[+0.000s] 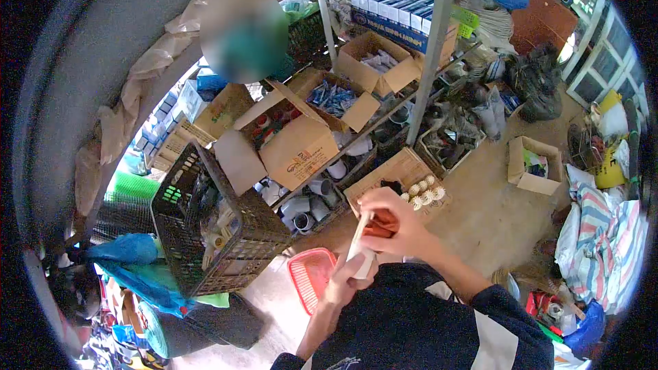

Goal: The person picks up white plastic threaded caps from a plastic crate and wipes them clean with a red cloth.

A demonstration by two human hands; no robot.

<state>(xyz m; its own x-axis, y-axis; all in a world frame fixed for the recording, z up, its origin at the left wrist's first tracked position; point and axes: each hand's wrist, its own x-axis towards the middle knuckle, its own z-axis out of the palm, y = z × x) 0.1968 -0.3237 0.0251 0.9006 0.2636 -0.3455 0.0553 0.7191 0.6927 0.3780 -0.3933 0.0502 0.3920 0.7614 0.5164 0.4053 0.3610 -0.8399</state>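
Observation:
My left hand (346,279) is closed around the lower end of a white, narrow piece (359,262), held upright in front of my body. A pale, thin strip runs up from it to my right hand (397,226). That hand's fingers are bent around a reddish-brown piece (381,225), whose kind I cannot make out. Both hands are close together and the pieces appear to touch. Just beyond them, several cream ridged pieces (423,195) and a small black item sit on a flat cardboard box (391,173). Below left is a red plastic basket (312,275).
A black plastic crate (236,260) stands at left. Open cardboard boxes (299,151) of goods fill the shelf, with grey pipe fittings (319,205) below. A metal post (432,55) rises ahead. A small box (534,178) and striped sacks (600,240) lie at right.

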